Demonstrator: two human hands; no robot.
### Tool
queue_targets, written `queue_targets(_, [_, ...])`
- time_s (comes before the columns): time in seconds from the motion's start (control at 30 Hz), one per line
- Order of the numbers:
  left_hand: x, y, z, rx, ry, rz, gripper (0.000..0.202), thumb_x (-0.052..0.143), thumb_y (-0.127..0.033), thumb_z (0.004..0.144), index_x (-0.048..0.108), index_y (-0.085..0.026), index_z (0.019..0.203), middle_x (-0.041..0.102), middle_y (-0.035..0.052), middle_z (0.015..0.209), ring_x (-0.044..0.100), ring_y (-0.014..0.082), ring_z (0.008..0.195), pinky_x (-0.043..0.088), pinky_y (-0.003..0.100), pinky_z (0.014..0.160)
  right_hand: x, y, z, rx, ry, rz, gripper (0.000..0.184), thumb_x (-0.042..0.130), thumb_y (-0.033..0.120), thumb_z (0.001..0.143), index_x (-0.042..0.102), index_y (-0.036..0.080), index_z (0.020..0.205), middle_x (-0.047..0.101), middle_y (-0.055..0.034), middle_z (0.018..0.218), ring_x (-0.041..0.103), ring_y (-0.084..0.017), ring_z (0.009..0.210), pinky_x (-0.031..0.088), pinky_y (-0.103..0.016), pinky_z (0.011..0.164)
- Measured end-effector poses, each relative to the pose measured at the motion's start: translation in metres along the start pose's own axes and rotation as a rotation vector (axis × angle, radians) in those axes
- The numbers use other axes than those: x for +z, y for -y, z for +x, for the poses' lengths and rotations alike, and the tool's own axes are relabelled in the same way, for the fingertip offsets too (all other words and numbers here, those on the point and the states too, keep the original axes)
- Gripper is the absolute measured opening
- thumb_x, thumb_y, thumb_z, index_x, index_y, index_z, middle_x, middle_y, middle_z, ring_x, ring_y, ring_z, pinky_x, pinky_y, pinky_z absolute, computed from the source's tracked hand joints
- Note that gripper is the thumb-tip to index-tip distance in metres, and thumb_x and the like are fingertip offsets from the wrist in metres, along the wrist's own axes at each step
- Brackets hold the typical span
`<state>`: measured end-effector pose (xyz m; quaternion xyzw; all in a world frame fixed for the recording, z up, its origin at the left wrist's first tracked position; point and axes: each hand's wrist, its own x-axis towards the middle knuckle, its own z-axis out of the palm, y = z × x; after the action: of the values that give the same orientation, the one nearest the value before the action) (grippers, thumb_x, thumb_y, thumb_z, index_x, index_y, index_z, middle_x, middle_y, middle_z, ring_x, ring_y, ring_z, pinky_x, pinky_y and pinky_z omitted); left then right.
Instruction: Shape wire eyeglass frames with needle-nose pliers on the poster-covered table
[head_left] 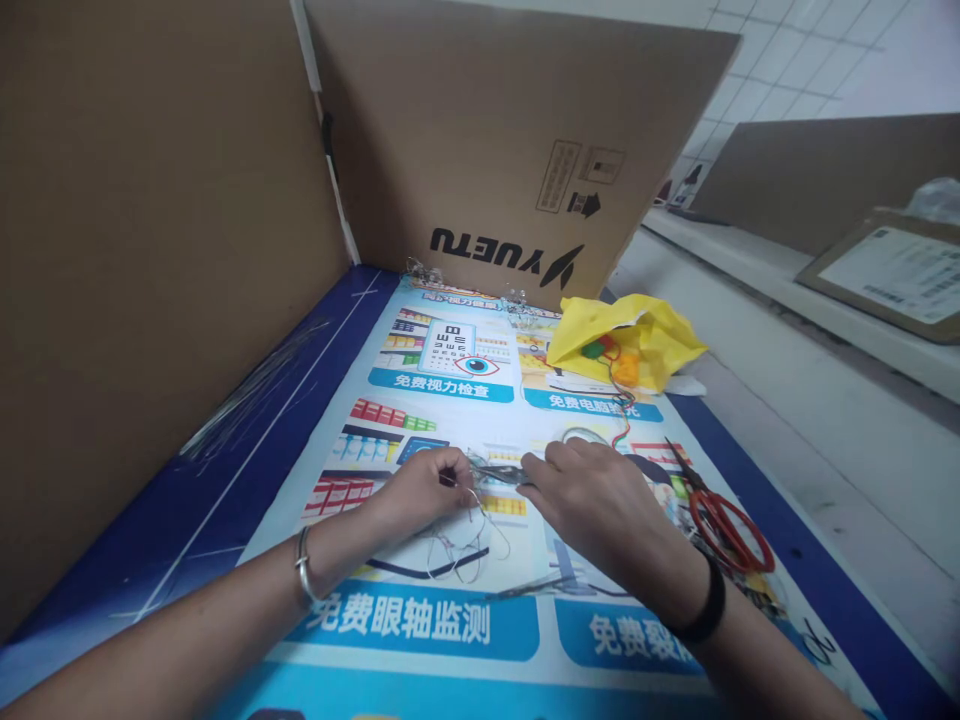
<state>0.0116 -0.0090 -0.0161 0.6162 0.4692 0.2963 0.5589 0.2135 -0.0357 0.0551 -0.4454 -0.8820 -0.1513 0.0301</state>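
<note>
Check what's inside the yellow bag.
The yellow bag lies open. At its mouth are a green piece, an orange piece and a red-green cord trailing onto the poster mat. Anything deeper is covered by the bag's folds.

Thin wire (469, 545) ends hidden under left hand (420, 487), right hand (600, 495).

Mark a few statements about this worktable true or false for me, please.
The red-handled scissors lie on the table, beside the right hand. True.
The left hand holds the scissors. False: it pinches thin wire.
A yellow bag lies beyond the hands, near the cardboard wall. True.
The black wristband sits on the left wrist. False: it is on the right wrist; the left wears a silver bangle.
</note>
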Motion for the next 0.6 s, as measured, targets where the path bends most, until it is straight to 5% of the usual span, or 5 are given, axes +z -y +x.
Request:
queue_targets(0.23, [-0.0032,-0.0027,-0.0028,0.09,0.146,-0.053,0.01,0.065,-0.02,0.065,0.056,-0.018,0.067,0.063,0.002,0.085,0.055,0.0142,0.076,0.041,0.027,0.07,-0.0034,-0.0009,-0.0019,0.03,0.029,-0.009,0.014,0.05,0.03,0.087,0.058,0.021,0.078,0.057,-0.0024,0.071,0.046,-0.017,0.068,0.02,-0.03,0.06])
queue_targets(0.6, [-0.006,-0.0053,-0.0043,0.083,0.267,-0.187,0.006,0.061,-0.016,0.068,0.06,-0.017,0.074,0.06,0.0004,0.078,0.052,0.0113,0.07,0.039,0.024,0.065,-0.0022,-0.0025,-0.0016,0.043,0.051,-0.012,0.016,0.049,0.03,0.088,0.058,0.021,0.079,0.057,-0.0029,0.072,0.047,-0.018,0.069,0.021,-0.031,0.06])
